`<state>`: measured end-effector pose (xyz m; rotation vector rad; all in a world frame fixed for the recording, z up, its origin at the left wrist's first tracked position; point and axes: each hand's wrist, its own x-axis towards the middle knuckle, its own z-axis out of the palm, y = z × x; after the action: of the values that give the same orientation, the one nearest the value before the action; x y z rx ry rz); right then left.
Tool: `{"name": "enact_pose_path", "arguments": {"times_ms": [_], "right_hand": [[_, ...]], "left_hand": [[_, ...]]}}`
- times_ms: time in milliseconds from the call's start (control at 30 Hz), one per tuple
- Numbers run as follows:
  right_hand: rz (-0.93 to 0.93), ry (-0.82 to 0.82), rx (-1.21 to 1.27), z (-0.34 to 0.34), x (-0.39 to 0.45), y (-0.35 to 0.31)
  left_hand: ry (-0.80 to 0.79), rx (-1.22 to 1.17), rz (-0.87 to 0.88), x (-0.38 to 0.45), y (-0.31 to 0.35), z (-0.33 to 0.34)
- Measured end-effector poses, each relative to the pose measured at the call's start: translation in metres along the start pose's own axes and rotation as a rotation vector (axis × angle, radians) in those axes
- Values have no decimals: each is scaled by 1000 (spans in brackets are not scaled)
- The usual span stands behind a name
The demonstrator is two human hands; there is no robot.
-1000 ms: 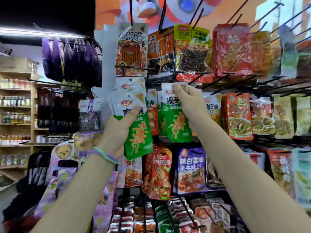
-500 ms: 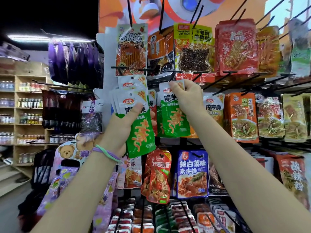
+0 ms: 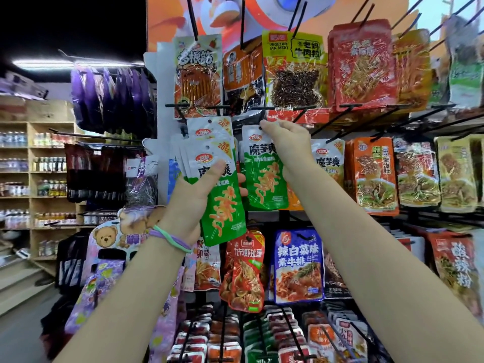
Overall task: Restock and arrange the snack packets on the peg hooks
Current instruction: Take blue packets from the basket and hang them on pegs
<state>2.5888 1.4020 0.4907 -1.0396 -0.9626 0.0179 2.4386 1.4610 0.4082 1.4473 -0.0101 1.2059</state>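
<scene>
A person's left hand (image 3: pixel 188 200) grips a fanned stack of green packets (image 3: pixel 220 184), thumb curled across the front. At two o'clock from it, the right hand (image 3: pixel 285 142) pinches the top corner of a single green packet (image 3: pixel 262 174) under a peg hook (image 3: pixel 282 108).

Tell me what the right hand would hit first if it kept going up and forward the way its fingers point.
Likely the black metal peg hook just above the right hand, which pinches a green-and-white snack packet; depth is unclear.

green-white packets (image 3: pixel 222 189), purple-green wristband (image 3: pixel 170 238)
</scene>
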Motion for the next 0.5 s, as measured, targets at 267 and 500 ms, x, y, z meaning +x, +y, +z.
{"name": "enact_pose_path", "arguments": {"times_ms": [267, 500], "right_hand": [[-207, -26, -623, -11, -11, 22], [-438, -26, -389, -20, -61, 20]], "left_hand": [[65, 10, -35, -3, 1, -3], [32, 77, -11, 4, -7, 4]]}}
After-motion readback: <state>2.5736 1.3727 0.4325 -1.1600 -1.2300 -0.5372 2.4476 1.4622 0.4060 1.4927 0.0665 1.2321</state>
